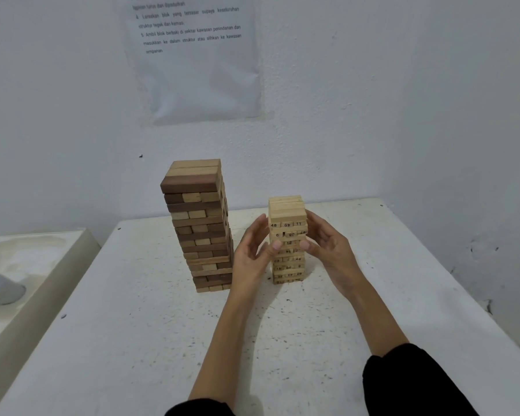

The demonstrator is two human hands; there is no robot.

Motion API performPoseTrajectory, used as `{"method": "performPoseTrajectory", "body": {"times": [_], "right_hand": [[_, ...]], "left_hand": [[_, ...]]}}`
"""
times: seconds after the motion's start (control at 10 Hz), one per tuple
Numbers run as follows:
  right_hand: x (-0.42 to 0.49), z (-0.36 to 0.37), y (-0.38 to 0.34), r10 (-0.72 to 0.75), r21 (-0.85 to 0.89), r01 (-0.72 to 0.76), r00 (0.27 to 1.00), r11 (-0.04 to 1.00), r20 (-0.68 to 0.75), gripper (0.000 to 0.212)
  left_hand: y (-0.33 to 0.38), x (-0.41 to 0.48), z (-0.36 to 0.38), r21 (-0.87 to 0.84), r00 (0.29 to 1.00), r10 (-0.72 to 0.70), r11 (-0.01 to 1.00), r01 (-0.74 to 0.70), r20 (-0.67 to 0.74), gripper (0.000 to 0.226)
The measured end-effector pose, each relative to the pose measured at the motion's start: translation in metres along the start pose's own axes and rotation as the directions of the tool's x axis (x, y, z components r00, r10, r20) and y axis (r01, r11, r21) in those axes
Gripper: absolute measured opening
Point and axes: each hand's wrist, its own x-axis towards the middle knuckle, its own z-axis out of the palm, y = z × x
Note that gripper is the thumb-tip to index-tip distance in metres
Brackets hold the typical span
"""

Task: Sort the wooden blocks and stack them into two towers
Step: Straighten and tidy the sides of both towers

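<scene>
We see the left hand (252, 250) and right hand (324, 244), fingers loose, flanking the pale numbered tower (287, 211) at frame centre. Their thumbs on its front hide some middle numbers. The darker tower (198, 223) stands just left on the table (132, 325); the lowest numbers blur.

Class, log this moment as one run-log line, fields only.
towers: both standing | left hand: touches pale numbered tower | right hand: touches its other side | brown tower: apart, untouched
</scene>
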Motion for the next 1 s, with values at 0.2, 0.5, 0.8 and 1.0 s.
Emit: {"method": "performPoseTrajectory", "body": {"times": [0.2,0.5,0.8,1.0], "right_hand": [[0.005,0.006,-0.011,-0.026,0.008,0.026,0.999,1.000,0.021,0.080],[0.009,0.012,-0.009,-0.051,-0.020,0.051,0.999,0.998,-0.017,0.057],[0.000,0.023,-0.031,-0.023,-0.048,0.016,0.990,0.999,-0.141,0.089],[-0.003,0.035,-0.047,0.145,-0.060,-0.155,0.978,0.986,-0.148,0.090]], "left_hand": [[0.013,0.007,0.009,-0.045,0.999,0.044,0.998,-0.044,0.001,0.052],[0.017,0.006,0.013,-0.075,0.998,0.058,0.995,-0.060,-0.026,0.053],[0.032,-0.001,0.020,-0.003,0.985,-0.026,1.000,0.026,-0.169,0.032],[0.060,-0.006,0.039,-0.010,0.975,-0.166,0.986,0.166,-0.147,0.064]]}}
